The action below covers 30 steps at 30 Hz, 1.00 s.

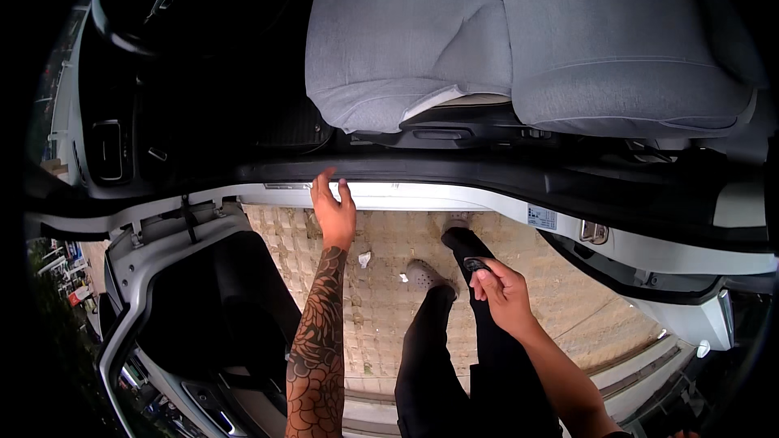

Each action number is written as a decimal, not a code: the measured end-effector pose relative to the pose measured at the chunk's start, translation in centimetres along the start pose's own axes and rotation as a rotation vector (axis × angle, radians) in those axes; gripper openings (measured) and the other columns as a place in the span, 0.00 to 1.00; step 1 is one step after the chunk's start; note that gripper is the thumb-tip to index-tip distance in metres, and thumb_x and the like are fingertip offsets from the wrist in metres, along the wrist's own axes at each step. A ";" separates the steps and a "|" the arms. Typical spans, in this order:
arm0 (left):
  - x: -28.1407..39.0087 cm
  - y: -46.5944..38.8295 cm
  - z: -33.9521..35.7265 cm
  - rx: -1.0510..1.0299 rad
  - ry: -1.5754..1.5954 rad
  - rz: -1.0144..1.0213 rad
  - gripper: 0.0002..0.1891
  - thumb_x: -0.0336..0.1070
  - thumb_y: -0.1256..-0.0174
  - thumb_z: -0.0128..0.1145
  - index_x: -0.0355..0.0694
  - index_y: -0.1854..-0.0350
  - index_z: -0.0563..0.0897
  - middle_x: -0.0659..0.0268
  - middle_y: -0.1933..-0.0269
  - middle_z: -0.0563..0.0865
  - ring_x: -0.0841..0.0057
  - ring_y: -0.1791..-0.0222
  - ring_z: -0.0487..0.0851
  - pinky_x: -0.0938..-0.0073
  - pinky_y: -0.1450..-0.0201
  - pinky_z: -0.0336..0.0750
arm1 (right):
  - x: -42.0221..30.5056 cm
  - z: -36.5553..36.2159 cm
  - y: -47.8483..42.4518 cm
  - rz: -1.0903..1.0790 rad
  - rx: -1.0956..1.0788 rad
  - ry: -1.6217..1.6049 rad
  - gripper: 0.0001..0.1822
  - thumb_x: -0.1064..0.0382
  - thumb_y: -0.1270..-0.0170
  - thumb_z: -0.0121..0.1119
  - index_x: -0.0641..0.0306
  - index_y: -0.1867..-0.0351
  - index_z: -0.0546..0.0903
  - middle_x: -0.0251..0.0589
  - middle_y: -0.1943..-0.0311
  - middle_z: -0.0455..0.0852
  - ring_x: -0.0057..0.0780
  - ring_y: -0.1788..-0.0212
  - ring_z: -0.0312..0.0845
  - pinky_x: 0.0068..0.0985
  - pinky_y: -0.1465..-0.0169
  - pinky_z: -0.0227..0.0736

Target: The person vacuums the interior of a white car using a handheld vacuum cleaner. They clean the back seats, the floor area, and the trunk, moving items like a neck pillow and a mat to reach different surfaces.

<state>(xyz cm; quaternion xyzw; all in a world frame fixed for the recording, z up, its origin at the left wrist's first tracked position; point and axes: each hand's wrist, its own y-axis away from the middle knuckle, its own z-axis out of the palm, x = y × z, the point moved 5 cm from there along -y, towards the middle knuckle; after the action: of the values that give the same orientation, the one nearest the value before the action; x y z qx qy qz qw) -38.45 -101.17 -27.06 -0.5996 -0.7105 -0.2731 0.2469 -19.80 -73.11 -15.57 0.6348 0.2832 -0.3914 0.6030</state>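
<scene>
My left hand (335,210) reaches over the white door sill (414,194) of a car, its fingers apart and nothing held. Its fingertips are by the black sill trim (389,165); whether they touch it I cannot tell. Over my right leg, my right hand (504,295) pinches a small dark object (475,264) between thumb and fingers. It is rounded and looks like black plastic, but the fingers cover part of it. Beyond the sill is the front seat (408,36) in a grey fabric cover, whose lower edge is lifted at one corner.
An open car door (213,304) stands to the left, with the steering wheel (115,36) farther in. The metal door striker (593,232) juts from the pillar at right. Underfoot is textured paving (377,328) with scraps of white litter (364,259) near my shoes (426,275).
</scene>
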 end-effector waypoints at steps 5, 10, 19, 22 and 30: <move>6.2 -23.9 7.9 0.030 -0.504 0.345 0.34 0.52 0.28 0.53 0.40 0.24 0.68 0.53 0.17 0.56 0.46 0.17 0.46 0.40 0.18 0.38 | -13.2 4.9 -20.1 -0.266 0.221 -0.282 0.11 0.68 0.28 0.66 0.70 0.48 0.85 0.28 0.73 0.80 0.10 0.72 0.69 0.14 0.69 0.65; 10.2 -35.1 13.8 0.065 -0.707 0.355 0.45 0.63 0.30 0.44 0.46 0.16 0.52 0.61 0.14 0.47 0.47 0.15 0.36 0.33 0.20 0.27 | -25.8 -0.2 -41.9 -0.478 0.490 -0.133 0.11 0.60 0.31 0.70 0.66 0.63 0.84 0.26 0.76 0.80 0.10 0.76 0.71 0.13 0.72 0.66; 7.9 -35.1 14.2 -0.004 -0.722 0.318 0.46 0.64 0.32 0.45 0.39 0.17 0.56 0.56 0.15 0.50 0.41 0.16 0.39 0.29 0.21 0.29 | -41.7 -4.3 -74.0 -0.719 0.132 1.008 0.12 0.59 0.31 0.64 0.68 0.60 0.88 0.50 0.70 0.89 0.45 0.67 0.86 0.38 0.59 0.78; 9.0 -35.7 15.2 -0.042 -0.737 0.299 0.46 0.64 0.32 0.44 0.38 0.18 0.57 0.55 0.15 0.51 0.41 0.16 0.40 0.28 0.22 0.30 | -41.7 -3.5 -78.1 -0.649 -0.017 1.297 0.10 0.62 0.32 0.63 0.67 0.59 0.88 0.52 0.66 0.90 0.48 0.59 0.87 0.41 0.53 0.78; 8.9 -35.8 15.2 -0.024 -0.761 0.319 0.46 0.64 0.32 0.44 0.37 0.19 0.58 0.54 0.16 0.52 0.40 0.17 0.41 0.28 0.22 0.30 | -39.0 -1.8 -82.1 -0.317 -0.286 1.406 0.14 0.62 0.38 0.71 0.64 0.53 0.89 0.49 0.63 0.92 0.45 0.57 0.88 0.39 0.51 0.80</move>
<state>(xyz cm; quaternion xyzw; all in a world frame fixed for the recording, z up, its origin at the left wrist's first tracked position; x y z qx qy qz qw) -75.55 -89.06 -35.38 -0.7634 -0.6460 0.0019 -0.0012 -108.61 -57.68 -27.62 0.6024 0.7398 0.0667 0.2921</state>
